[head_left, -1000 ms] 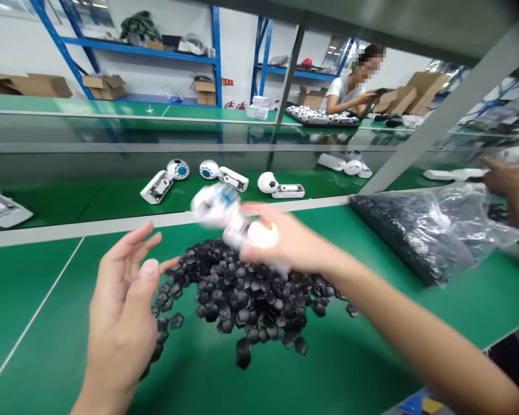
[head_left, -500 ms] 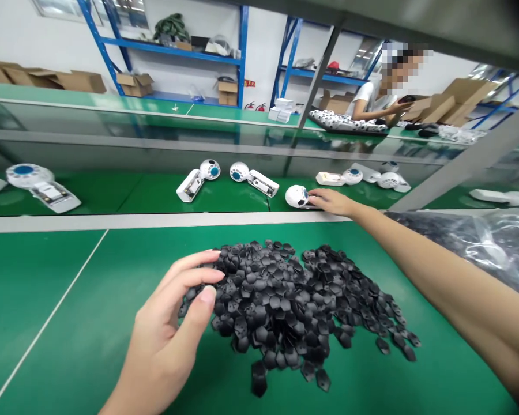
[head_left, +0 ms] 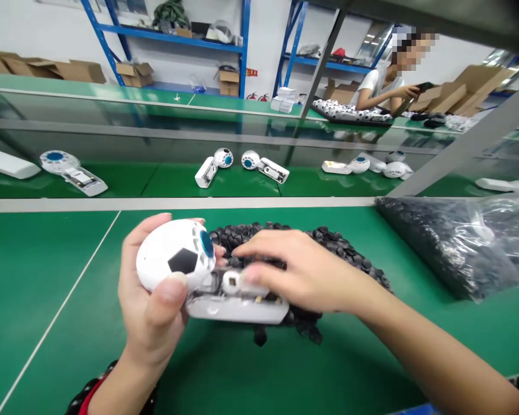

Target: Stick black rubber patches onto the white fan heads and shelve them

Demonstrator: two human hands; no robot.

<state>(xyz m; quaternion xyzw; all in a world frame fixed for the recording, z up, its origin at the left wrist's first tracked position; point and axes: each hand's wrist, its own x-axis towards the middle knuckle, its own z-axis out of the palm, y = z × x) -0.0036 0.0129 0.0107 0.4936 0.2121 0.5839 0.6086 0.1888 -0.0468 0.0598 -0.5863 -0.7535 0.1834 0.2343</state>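
My left hand (head_left: 153,314) grips the round football-patterned head of a white handheld fan (head_left: 177,262), thumb on its lower edge. The fan's white handle (head_left: 237,308) lies sideways toward the right, and my right hand (head_left: 303,271) rests over it with fingers on the handle's top. Both hands hold the fan just above a heap of small black pentagon pieces (head_left: 328,245) on the green table (head_left: 47,259). The hands hide the middle of the heap.
A clear plastic bag of black pieces (head_left: 454,242) lies at the right. Beyond a grey strip, several white fans (head_left: 216,164) lie on the belt. A grey post (head_left: 467,141) slants at the right. Another person (head_left: 389,75) sits far back at another bench.
My right hand reached to the belt, took the football fan and brought it back over the heap. My left hand left the black pieces and closed on the fan's head.
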